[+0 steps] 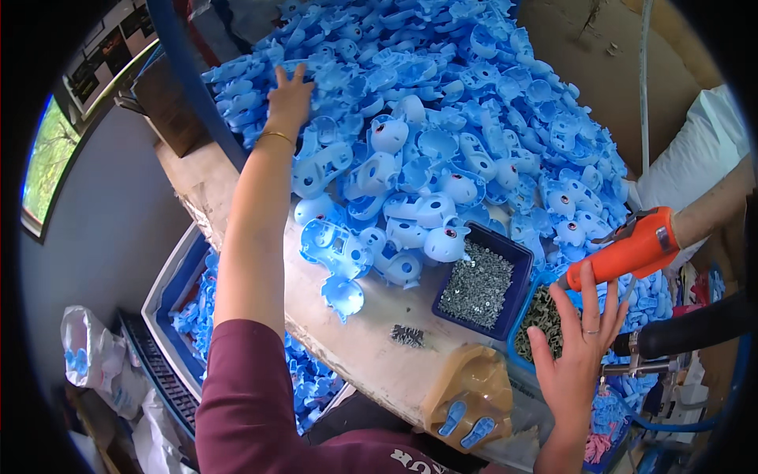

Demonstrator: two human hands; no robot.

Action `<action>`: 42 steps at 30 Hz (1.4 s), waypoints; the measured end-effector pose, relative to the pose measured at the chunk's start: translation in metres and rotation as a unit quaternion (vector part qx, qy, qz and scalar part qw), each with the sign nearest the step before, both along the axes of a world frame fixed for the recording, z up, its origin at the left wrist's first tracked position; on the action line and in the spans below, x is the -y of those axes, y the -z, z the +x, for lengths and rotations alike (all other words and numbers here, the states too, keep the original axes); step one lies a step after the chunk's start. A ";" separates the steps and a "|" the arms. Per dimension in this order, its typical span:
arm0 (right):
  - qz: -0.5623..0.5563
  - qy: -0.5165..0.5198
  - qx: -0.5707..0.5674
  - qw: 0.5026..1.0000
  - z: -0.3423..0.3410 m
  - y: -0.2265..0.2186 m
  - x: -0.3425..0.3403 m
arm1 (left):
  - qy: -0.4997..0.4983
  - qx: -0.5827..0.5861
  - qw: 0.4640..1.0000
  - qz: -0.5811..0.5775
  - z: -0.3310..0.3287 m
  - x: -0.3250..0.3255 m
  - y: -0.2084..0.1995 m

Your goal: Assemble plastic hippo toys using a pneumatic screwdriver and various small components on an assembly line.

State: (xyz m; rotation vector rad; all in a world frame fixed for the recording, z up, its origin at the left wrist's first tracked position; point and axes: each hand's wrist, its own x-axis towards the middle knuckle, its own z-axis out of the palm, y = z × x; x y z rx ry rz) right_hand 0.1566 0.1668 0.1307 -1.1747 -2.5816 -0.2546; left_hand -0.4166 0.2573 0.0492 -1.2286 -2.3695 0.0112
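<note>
My left hand (289,101) reaches far out over the heap of light-blue plastic toy shells (442,87), fingers spread at its left side. Nothing shows gripped in it; whether the fingertips touch a shell I cannot tell. My right hand (580,336) is raised at the right, fingers apart and palm empty. Its fingertips overlap the orange power screwdriver (624,254); contact is unclear. Below, on the table edge, stands a tan holding fixture (466,375) with two small blue sole-shaped pieces (466,423) in it. Whole shell halves (335,249) lie nearest me.
A dark blue tray (482,280) holds many small screws. Beside it, a blue-rimmed tub (541,320) holds greenish-grey small parts. Several loose screws (407,336) lie on the table (339,336). A white bin (170,292) with blue parts stands lower left. A black clamp arm (687,328) juts in from the right.
</note>
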 end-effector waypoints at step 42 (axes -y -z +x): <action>-0.026 -0.014 0.020 0.999 -0.007 0.008 0.003 | -0.277 0.007 0.961 0.002 -0.045 0.011 -0.003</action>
